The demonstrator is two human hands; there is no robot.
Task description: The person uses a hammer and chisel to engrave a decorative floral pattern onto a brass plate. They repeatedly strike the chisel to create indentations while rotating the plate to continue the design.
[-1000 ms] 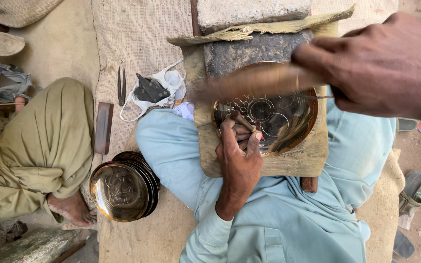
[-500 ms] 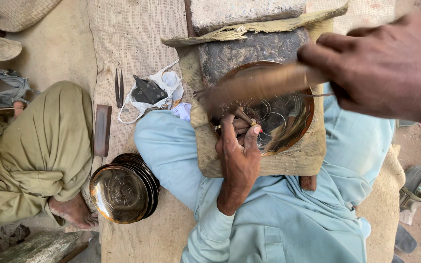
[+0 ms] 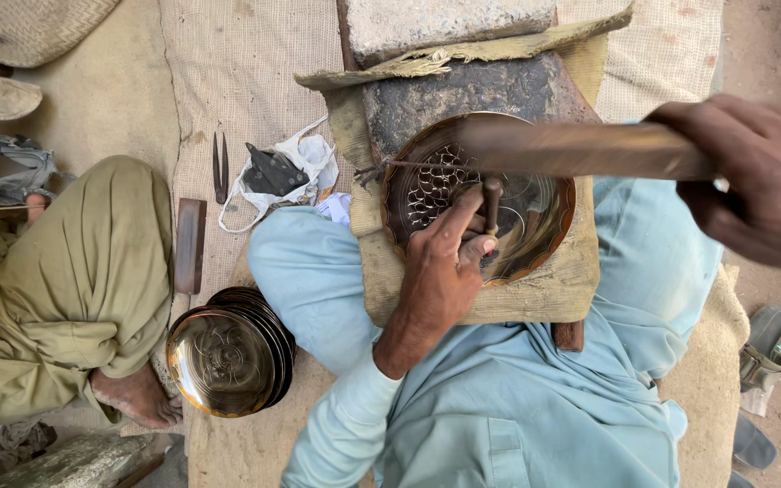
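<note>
The fingers [image 3: 463, 230] of the left hand [image 3: 440, 276] were pinched around a short metal punch [image 3: 492, 203], which stood upright with its tip on the round brass plate [image 3: 549, 230]. The right hand [image 3: 757, 185] was raised near the camera, its fingers wrapped tight around the handle of a wooden mallet [image 3: 571, 149], which lay blurred across the plate above the punch. The plate rested on a padded cloth block [image 3: 562, 289] across the person's lap, against a dark stone slab [image 3: 481, 95]. Judging from the surface, the work looked partly done: a patch of small rings [image 3: 431, 185] covered the left portion of the plate, while the right side showed only faint curved lines and stayed mostly plain, so a good share of the pattern seemed left to strike. To the left, on the woven mat [image 3: 246, 81], a stack of similar plates [image 3: 232, 357] sat beside the person's knee; whether these were finished could not be told. Further out lay a white bag with dark tools [image 3: 277, 172], a pair of thin metal picks [image 3: 220, 167] and a flat wooden bar [image 3: 190, 244]. Another person in olive clothing [image 3: 74, 289] sat cross-legged just beside the stack.
</note>
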